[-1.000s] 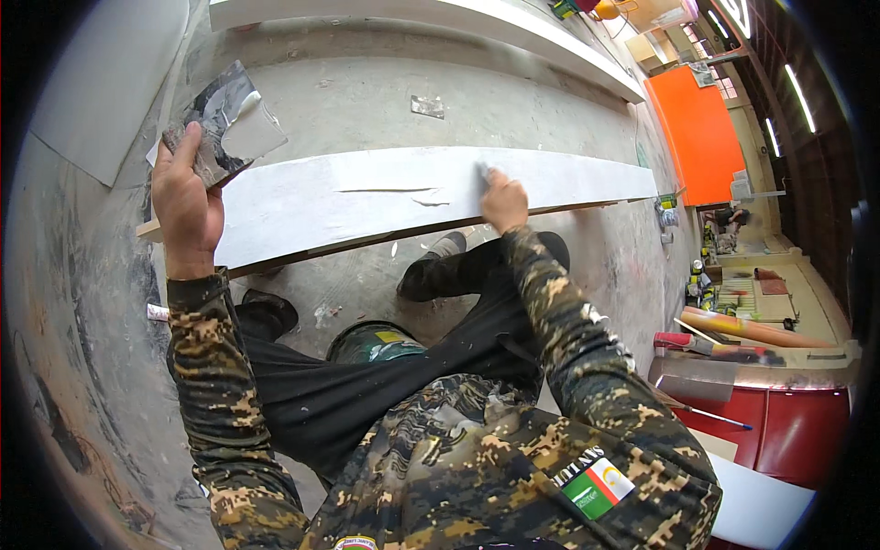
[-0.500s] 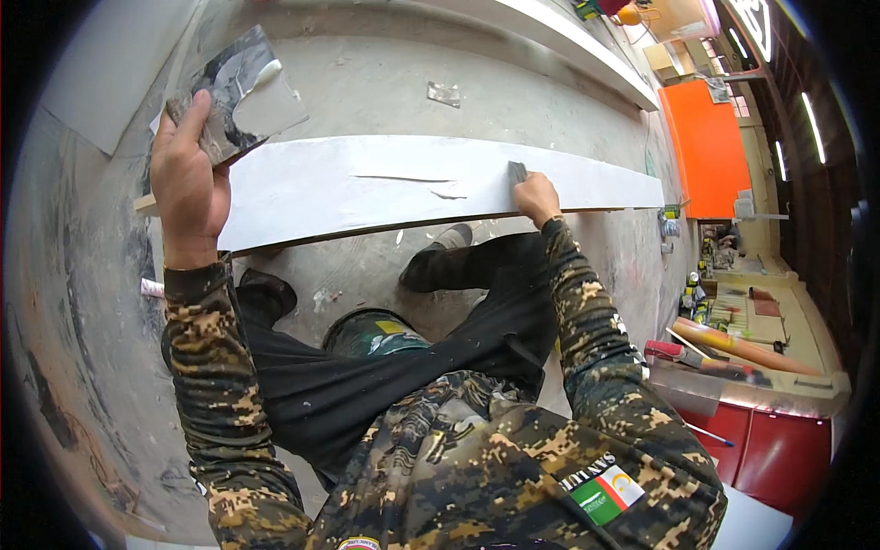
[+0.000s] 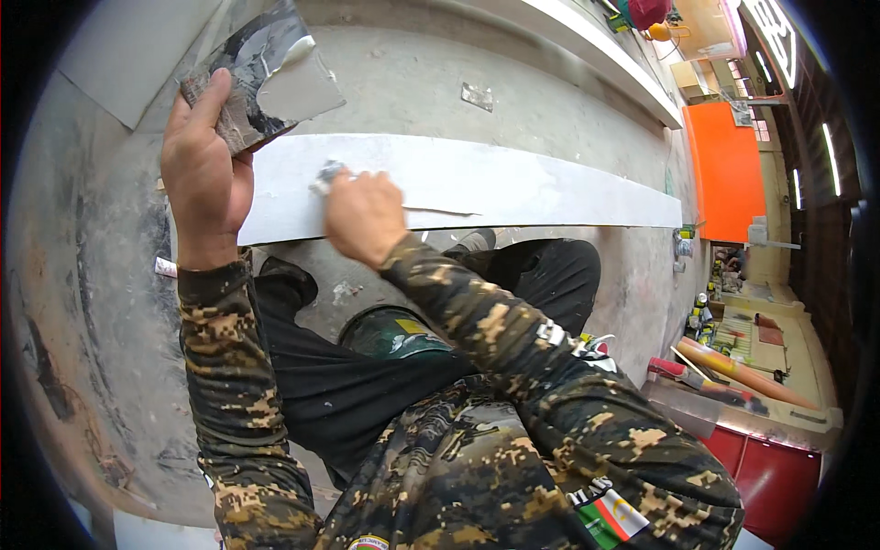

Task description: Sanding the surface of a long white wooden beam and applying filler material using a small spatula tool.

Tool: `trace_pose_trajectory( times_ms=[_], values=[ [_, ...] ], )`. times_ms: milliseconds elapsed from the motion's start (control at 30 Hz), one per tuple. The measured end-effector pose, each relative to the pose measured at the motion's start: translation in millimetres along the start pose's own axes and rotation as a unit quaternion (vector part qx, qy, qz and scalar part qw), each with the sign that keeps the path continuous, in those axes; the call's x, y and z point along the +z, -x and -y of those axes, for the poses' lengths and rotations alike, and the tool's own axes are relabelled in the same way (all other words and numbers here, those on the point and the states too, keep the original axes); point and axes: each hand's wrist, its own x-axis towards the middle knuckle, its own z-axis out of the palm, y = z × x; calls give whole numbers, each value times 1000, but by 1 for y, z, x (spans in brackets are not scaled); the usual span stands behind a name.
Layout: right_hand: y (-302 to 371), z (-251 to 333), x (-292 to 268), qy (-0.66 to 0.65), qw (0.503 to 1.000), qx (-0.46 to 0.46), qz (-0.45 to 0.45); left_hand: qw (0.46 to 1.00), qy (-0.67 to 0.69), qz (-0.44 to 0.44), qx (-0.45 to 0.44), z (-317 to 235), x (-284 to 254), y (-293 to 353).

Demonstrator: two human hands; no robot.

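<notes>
Right-hand fingers [image 3: 368,181] grip a scraper [image 3: 328,171] over the white board [image 3: 522,183].

We log a long white flat board [image 3: 550,188], smooth and matt, broken by one thin dark line. Square dark smeared palette [image 3: 243,124]: patchy; its pale grey paste [image 3: 301,90] looks smooth, wet. Grey concrete floor [image 3: 394,96], rough, stained. Camouflage-print shirt [image 3: 240,367], creased cloth. Round dark-green bucket [image 3: 380,332], glossy, seemingly plastic.
</notes>
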Motion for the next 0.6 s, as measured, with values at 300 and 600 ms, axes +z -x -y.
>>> trace_pose_trajectory(
  times_ms=[300,600],
  values=[
    [5,-26,-13,-73,978,-73,-183,994,-83,-69,26,-17,-2,2],
    [57,-144,3,15,958,16,-287,994,-88,-70,6,-4,-2,0]
  ],
)
